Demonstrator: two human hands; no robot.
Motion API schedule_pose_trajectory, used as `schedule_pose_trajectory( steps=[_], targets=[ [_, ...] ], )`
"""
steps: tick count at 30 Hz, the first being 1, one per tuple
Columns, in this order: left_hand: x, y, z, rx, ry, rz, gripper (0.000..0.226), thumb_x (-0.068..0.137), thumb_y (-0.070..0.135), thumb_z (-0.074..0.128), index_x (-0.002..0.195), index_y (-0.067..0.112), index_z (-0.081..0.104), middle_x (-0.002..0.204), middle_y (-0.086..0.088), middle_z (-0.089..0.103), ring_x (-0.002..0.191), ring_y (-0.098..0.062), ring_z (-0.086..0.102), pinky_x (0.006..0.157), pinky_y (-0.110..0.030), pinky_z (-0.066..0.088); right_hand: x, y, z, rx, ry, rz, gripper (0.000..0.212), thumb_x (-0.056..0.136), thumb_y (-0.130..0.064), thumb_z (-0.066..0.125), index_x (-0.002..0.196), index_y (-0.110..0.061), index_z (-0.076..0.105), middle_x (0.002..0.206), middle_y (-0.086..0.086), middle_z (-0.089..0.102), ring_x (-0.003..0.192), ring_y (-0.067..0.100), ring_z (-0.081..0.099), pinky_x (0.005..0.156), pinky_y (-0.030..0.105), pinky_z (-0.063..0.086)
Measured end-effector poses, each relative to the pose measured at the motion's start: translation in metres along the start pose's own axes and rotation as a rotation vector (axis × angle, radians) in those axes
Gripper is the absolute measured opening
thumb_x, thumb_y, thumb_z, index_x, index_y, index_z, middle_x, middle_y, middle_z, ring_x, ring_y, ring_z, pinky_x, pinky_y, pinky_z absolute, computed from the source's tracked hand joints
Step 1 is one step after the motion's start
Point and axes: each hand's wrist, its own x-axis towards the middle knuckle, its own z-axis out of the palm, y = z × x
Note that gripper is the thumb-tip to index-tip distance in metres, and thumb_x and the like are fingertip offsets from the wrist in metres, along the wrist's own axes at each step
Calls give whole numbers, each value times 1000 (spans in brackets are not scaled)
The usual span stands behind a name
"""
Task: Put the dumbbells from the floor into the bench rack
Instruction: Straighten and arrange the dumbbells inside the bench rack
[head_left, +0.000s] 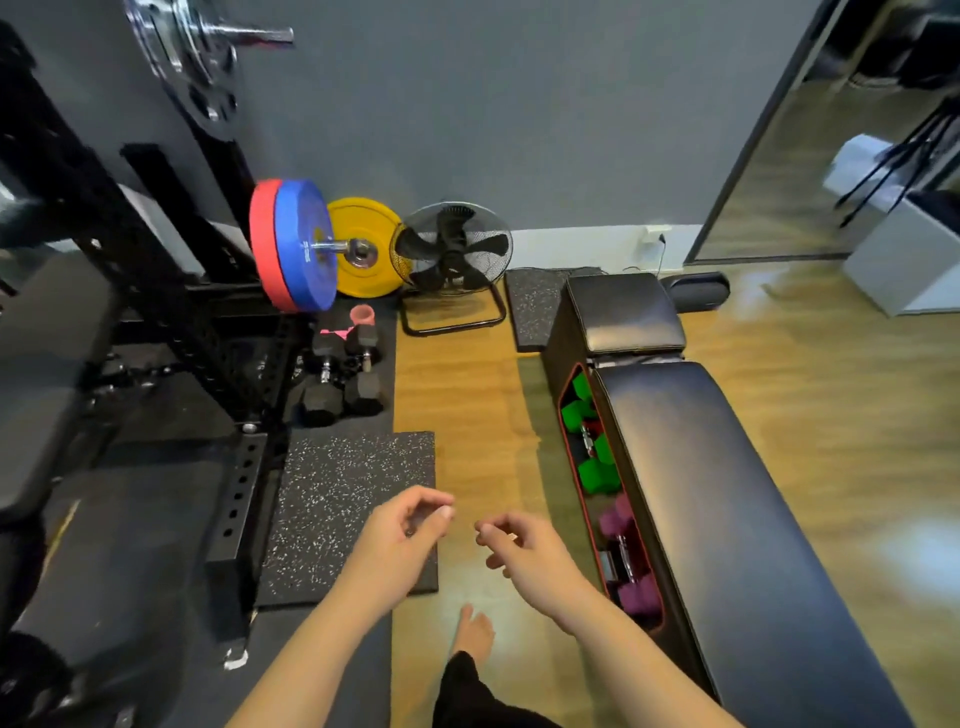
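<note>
Two black hex dumbbells (343, 379) lie side by side on the dark mat at the left, near the rack's foot. The black padded bench (727, 493) runs along the right; the open rack (571, 467) in its side holds green dumbbells (592, 447) and purple dumbbells (631, 566). My left hand (400, 545) and my right hand (524, 545) hover low in the middle over the wooden floor. Both have loosely curled fingers and hold nothing.
A speckled rubber mat (353, 509) lies under my left hand. A black power rack (156, 291) with red and blue plates (291, 244) stands left. A yellow plate (363, 247) and a floor fan (452, 254) lean by the wall. My bare foot (472, 634) is below.
</note>
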Motion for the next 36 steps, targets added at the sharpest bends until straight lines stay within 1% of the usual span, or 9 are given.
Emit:
schedule_pose_trajectory(
  steps=[3, 6, 11, 14, 19, 24, 28, 32, 36],
  targets=[
    [50, 19, -11, 25, -41, -12, 15, 92, 21, 63, 94, 34, 69, 94, 2, 74, 87, -13, 69, 88, -41, 54, 44, -31, -15, 9, 13, -62, 10, 96, -29, 56, 96, -23, 64, 101, 7, 69, 71, 7, 62, 61, 14, 44],
    [105, 41, -11, 41, -44, 22, 12, 93, 19, 62, 96, 28, 69, 94, 2, 74, 85, -12, 70, 87, -41, 55, 79, -54, -40, 25, 79, -62, 15, 96, -27, 56, 100, -16, 65, 101, 12, 68, 70, 10, 60, 60, 14, 43],
    [163, 78, 6, 43, -135, 89, 11, 93, 19, 62, 96, 28, 69, 94, 5, 74, 86, -11, 70, 87, -39, 55, 105, -65, -75, 53, 208, -65, 19, 95, -30, 56, 101, -15, 66, 97, 10, 68, 72, 21, 64, 66, 27, 48],
    [192, 93, 17, 56, -210, 126, 12, 93, 19, 62, 97, 28, 68, 93, 3, 74, 87, -11, 70, 85, -36, 55, 114, -64, -92, 86, 291, -34, 18, 94, -31, 57, 100, -17, 66, 96, 7, 68, 81, 26, 67, 71, 33, 51],
    [233, 109, 42, 86, -340, 176, 13, 95, 19, 59, 100, 27, 67, 96, 4, 73, 88, -10, 69, 80, -29, 53, 120, -58, -113, 155, 425, 25, 19, 94, -33, 55, 101, -19, 67, 99, 2, 69, 82, 22, 68, 70, 29, 51],
    [281, 115, 62, 109, -498, 192, 13, 95, 15, 58, 102, 22, 67, 95, 2, 73, 86, -11, 70, 77, -24, 52, 133, -52, -124, 238, 589, 94, 18, 93, -31, 56, 98, -19, 68, 92, 5, 68, 75, 18, 66, 71, 33, 52],
    [329, 116, 71, 133, -616, 182, 13, 95, 15, 58, 102, 20, 68, 95, 2, 73, 86, -13, 70, 76, -24, 51, 151, -51, -119, 299, 699, 196, 19, 95, -32, 54, 99, -19, 67, 97, 3, 68, 82, 21, 67, 71, 32, 52],
    [376, 114, 77, 149, -709, 173, 13, 95, 16, 58, 101, 21, 68, 96, 0, 73, 87, -13, 70, 74, -21, 50, 181, -48, -105, 337, 751, 296, 18, 95, -34, 53, 96, -22, 67, 96, 0, 69, 75, 12, 68, 71, 34, 53],
    [415, 104, 87, 183, -817, 178, 11, 94, 18, 60, 99, 24, 68, 97, -4, 72, 87, -18, 70, 75, -28, 53, 202, -52, -97, 424, 860, 372, 15, 96, -30, 53, 96, -24, 66, 98, 0, 69, 78, 11, 67, 65, 21, 51]
  ],
)
